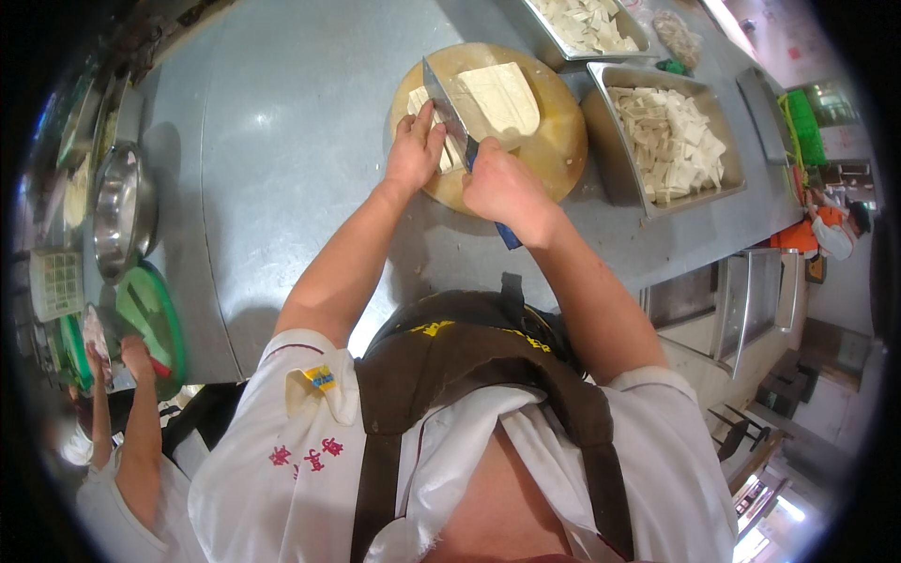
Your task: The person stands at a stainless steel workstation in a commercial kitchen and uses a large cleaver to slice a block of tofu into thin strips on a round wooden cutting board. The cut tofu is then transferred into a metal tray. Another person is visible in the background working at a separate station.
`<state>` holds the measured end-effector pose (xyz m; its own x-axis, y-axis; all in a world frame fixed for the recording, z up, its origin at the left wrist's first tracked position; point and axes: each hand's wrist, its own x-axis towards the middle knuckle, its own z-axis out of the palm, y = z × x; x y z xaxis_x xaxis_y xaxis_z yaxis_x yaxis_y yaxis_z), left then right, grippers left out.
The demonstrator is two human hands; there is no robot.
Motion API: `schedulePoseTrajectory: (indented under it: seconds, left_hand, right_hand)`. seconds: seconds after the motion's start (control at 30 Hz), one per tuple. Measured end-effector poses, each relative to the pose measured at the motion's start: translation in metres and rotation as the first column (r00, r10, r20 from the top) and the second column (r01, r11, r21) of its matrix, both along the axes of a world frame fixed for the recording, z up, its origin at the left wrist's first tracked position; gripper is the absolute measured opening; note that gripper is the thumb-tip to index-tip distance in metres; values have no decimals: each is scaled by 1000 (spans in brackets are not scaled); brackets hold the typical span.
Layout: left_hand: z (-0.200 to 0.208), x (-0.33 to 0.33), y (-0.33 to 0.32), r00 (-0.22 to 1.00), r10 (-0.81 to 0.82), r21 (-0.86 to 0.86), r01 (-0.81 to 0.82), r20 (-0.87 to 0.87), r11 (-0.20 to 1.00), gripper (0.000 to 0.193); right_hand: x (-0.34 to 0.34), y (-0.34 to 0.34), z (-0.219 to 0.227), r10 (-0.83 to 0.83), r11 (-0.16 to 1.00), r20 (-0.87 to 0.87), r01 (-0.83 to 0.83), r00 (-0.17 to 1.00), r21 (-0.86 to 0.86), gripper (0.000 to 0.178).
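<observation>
In my right hand (507, 188) is the handle of a kitchen knife (445, 101); its broad blade points away and to the left. The blade is at the left edge of a pale tofu-like block (497, 101) on the round cutting board (558, 159). My left hand (415, 152) lies on thin cut slices (448, 155) left of the blade, its fingers extended and touching them. Part of these slices is hidden under my fingers and the knife.
A deep metal pan (648, 199) of pale slices stands right of the board, with another metal pan (648, 53) behind it. Far left are a steel bowl (120, 211) and a green-rimmed board (150, 319), where another person's hands (138, 357) work. The metal table (291, 141) extends leftward.
</observation>
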<state>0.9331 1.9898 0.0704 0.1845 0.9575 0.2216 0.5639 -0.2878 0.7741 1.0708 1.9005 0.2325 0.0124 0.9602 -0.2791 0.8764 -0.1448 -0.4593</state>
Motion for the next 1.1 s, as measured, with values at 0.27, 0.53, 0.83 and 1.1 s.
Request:
schedulePoseTrajectory:
  seconds: [0.27,0.53,0.83,1.1]
  left_hand:
    - [7,2,-3,999,31,-66,-32,-17,997,52]
    - [6,2,-1,999,31,-83,-33,-32,996,51]
    - [4,3,-4,1000,20,-58,-21,-17,998,53]
    - [10,-2,-2,999,-24,-92,22,-22,995,58]
  right_hand:
    - [-6,7,-8,20,1000,73,-18,997,-18,31]
    - [-9,16,-38,13,997,140,-1,990,-82,35]
    - [-13,21,-76,-9,987,126,28,992,-155,43]
    - [-13,23,-68,9,993,150,8,989,-115,43]
